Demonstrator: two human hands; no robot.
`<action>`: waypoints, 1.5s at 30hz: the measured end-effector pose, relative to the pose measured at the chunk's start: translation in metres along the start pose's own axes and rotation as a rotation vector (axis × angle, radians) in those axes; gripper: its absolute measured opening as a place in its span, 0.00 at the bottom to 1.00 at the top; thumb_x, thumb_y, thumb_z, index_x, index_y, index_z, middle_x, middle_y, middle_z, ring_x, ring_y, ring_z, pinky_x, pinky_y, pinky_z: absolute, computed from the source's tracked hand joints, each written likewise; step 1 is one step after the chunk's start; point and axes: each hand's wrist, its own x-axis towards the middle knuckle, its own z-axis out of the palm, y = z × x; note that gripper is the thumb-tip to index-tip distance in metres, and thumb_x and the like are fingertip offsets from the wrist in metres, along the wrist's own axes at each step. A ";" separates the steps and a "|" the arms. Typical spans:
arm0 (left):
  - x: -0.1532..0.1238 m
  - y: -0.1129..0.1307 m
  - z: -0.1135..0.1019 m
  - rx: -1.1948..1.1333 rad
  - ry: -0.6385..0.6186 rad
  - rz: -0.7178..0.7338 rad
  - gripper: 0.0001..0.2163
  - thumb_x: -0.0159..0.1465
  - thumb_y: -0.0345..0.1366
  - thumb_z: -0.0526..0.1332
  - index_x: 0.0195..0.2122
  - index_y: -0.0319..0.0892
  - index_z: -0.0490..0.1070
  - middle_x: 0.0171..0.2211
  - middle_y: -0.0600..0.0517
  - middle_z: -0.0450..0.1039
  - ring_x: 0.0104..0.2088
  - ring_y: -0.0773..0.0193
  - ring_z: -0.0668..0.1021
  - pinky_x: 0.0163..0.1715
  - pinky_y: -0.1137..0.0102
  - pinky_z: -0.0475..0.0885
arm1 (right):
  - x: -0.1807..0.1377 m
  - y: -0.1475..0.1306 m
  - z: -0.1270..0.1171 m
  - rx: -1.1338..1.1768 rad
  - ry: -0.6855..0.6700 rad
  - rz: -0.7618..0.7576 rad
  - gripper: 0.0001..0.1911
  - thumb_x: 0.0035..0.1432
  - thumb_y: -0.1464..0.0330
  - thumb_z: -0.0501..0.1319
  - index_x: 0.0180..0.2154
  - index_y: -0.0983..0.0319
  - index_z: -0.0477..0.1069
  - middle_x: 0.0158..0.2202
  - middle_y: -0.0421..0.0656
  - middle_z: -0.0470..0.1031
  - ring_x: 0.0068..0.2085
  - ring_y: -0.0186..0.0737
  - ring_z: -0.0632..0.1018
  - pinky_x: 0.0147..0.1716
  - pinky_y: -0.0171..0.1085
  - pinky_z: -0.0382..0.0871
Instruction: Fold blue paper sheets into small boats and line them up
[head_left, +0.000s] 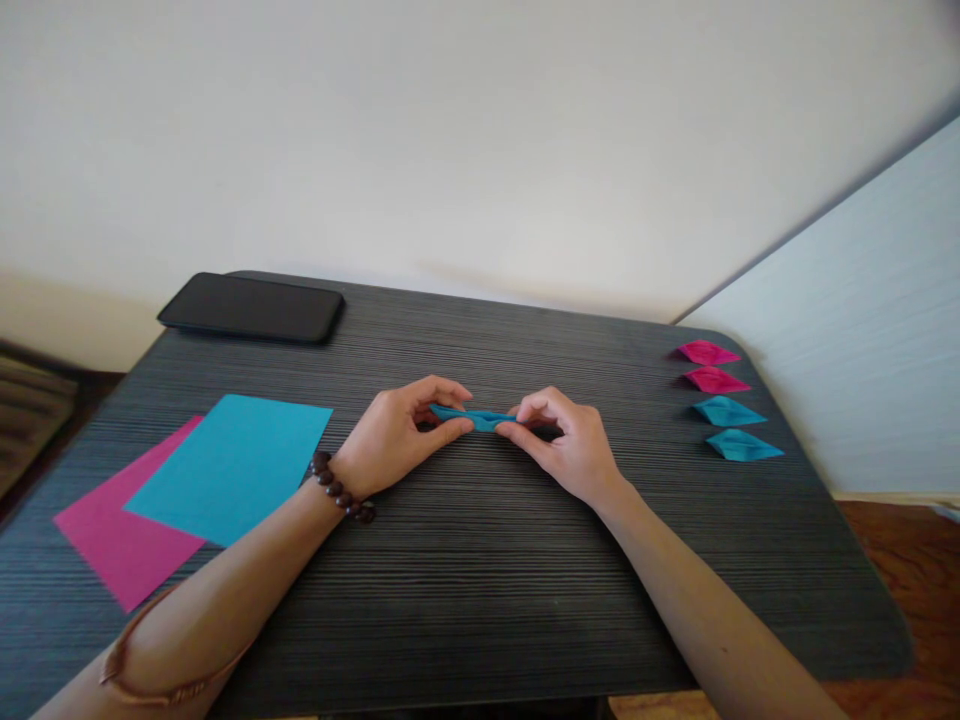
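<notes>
A narrow folded blue paper boat is held level above the middle of the dark table. My left hand pinches its left end between thumb and fingers; a dark bead bracelet circles that wrist. At the other end, my right hand grips the paper with thumb and forefinger, the remaining fingers curled. Parts of both ends are hidden by my fingers.
A black phone lies at the table's back left. Left of my arm, a blue sheet overlaps a pink sheet. Two pink folded boats and two blue folded boats line the right edge. A wall rises behind the table.
</notes>
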 end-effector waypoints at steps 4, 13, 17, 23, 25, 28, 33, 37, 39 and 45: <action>-0.001 0.005 -0.003 0.069 -0.088 0.019 0.12 0.58 0.44 0.61 0.39 0.45 0.72 0.36 0.54 0.76 0.36 0.63 0.77 0.36 0.71 0.71 | 0.000 -0.002 0.002 -0.072 -0.021 -0.083 0.07 0.54 0.64 0.62 0.32 0.59 0.66 0.31 0.39 0.75 0.30 0.33 0.77 0.32 0.33 0.72; -0.001 0.000 -0.002 0.112 -0.031 -0.026 0.11 0.57 0.44 0.60 0.35 0.44 0.73 0.32 0.54 0.76 0.31 0.64 0.77 0.32 0.72 0.71 | 0.004 -0.004 0.000 -0.238 -0.145 -0.245 0.05 0.60 0.67 0.56 0.37 0.58 0.70 0.38 0.42 0.74 0.40 0.36 0.75 0.42 0.36 0.69; -0.001 -0.001 -0.002 0.124 -0.025 -0.012 0.12 0.57 0.45 0.60 0.36 0.43 0.73 0.32 0.54 0.76 0.31 0.63 0.77 0.32 0.72 0.71 | 0.003 -0.008 -0.001 -0.346 -0.195 -0.246 0.08 0.62 0.67 0.53 0.39 0.58 0.69 0.41 0.44 0.73 0.43 0.39 0.74 0.44 0.40 0.68; -0.002 0.004 -0.001 0.211 -0.016 0.032 0.09 0.58 0.43 0.61 0.36 0.45 0.73 0.32 0.56 0.76 0.31 0.65 0.76 0.32 0.73 0.69 | 0.004 -0.011 0.000 -0.439 -0.231 -0.266 0.08 0.63 0.67 0.53 0.39 0.60 0.69 0.44 0.44 0.73 0.44 0.41 0.73 0.44 0.42 0.67; -0.002 0.005 0.001 0.260 -0.015 0.070 0.08 0.58 0.41 0.61 0.35 0.45 0.73 0.32 0.57 0.76 0.30 0.67 0.75 0.32 0.74 0.68 | 0.004 -0.011 0.002 -0.463 -0.239 -0.244 0.08 0.63 0.67 0.52 0.38 0.61 0.69 0.43 0.45 0.73 0.44 0.41 0.73 0.44 0.42 0.66; -0.002 0.005 0.002 0.328 -0.006 0.122 0.07 0.59 0.40 0.60 0.35 0.45 0.73 0.32 0.56 0.75 0.30 0.67 0.74 0.33 0.73 0.67 | 0.004 -0.012 0.004 -0.480 -0.244 -0.210 0.09 0.63 0.67 0.51 0.37 0.63 0.68 0.40 0.46 0.73 0.42 0.42 0.72 0.43 0.43 0.66; -0.001 0.001 0.000 0.407 0.060 0.217 0.09 0.59 0.43 0.61 0.35 0.45 0.74 0.34 0.53 0.74 0.37 0.62 0.73 0.41 0.68 0.67 | 0.004 -0.015 0.006 -0.420 -0.218 -0.155 0.06 0.62 0.70 0.51 0.35 0.62 0.65 0.37 0.46 0.71 0.40 0.42 0.70 0.43 0.43 0.65; 0.001 -0.002 -0.002 0.429 0.013 0.284 0.09 0.60 0.43 0.60 0.34 0.46 0.75 0.30 0.53 0.74 0.37 0.61 0.70 0.42 0.66 0.65 | 0.004 -0.013 0.005 -0.360 -0.201 -0.093 0.01 0.59 0.71 0.54 0.34 0.61 0.63 0.33 0.43 0.69 0.36 0.40 0.69 0.38 0.40 0.64; 0.002 -0.004 -0.003 0.452 0.007 0.283 0.09 0.60 0.43 0.60 0.34 0.46 0.75 0.30 0.53 0.74 0.37 0.60 0.69 0.42 0.65 0.64 | 0.003 -0.012 0.005 -0.332 -0.204 -0.074 0.01 0.59 0.71 0.54 0.35 0.60 0.63 0.32 0.42 0.68 0.34 0.38 0.69 0.36 0.39 0.64; 0.002 -0.008 -0.002 0.481 0.046 0.292 0.08 0.60 0.42 0.60 0.34 0.46 0.75 0.34 0.51 0.73 0.41 0.59 0.68 0.45 0.63 0.63 | 0.003 -0.010 0.005 -0.305 -0.161 -0.076 0.03 0.59 0.68 0.55 0.36 0.60 0.65 0.37 0.44 0.68 0.40 0.40 0.70 0.41 0.40 0.65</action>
